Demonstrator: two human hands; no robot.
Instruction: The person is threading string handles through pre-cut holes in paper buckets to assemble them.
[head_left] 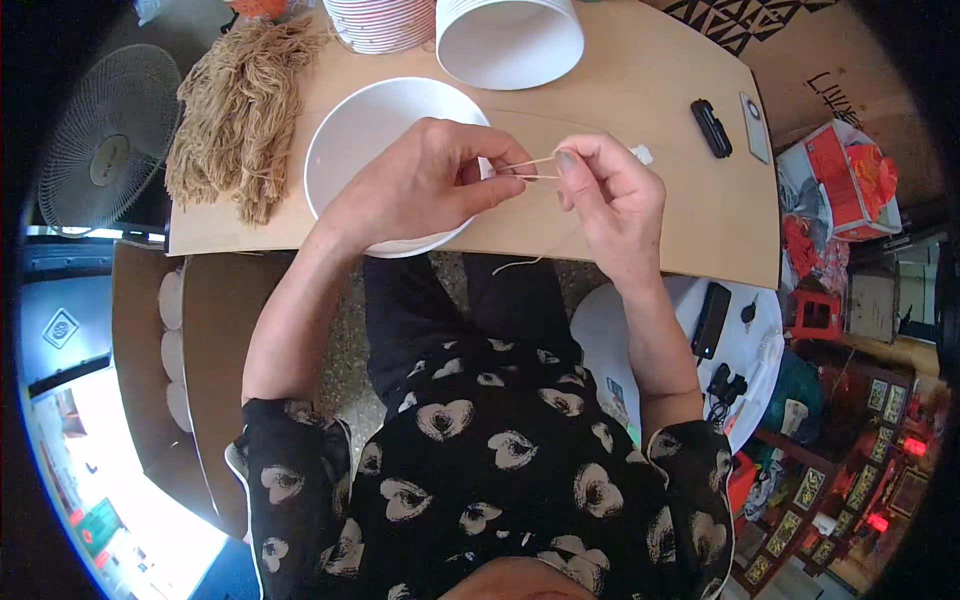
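Two hands are pinching a thin beige string (528,168) between them above the near edge of the table (640,80): the left hand (420,185) and right hand (610,190) are each gripping it with closed fingertips. A white bowl (360,125) is sitting under the left hand, with a bundle of beige strings (240,110) lying at far left.

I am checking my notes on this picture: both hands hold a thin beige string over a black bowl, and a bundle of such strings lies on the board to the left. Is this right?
Not quite: the head view shows that the bowl is white, not black. The rest stands: the left hand and right hand pinch a thin beige string above it, and the bundle of strings lies on the board to the left.
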